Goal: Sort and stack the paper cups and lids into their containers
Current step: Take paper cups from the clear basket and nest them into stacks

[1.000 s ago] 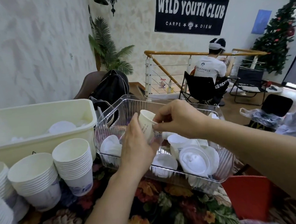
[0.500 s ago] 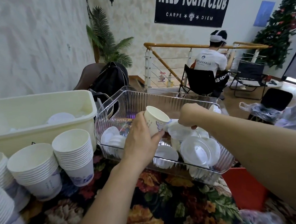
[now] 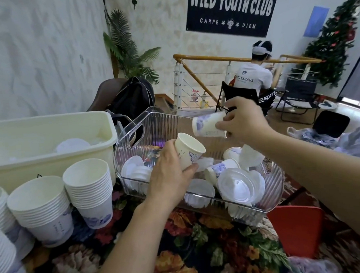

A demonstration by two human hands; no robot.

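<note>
Head view showed the left hand [image 3: 168,170] gripping one paper cup [image 3: 188,150] by its wall and the right hand [image 3: 240,120] holding a second cup [image 3: 208,124] sideways, both above the clear bin [image 3: 269,198]. Light, thin, easily crushed, they probably needed gentle wall grips.

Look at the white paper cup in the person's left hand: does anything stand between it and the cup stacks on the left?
Nothing visible does. The left hand grips the white paper cup above the clear ribbed plastic bin's near-left corner; the nearest stack of white paper cups stands open-topped just beyond that wall.
</note>
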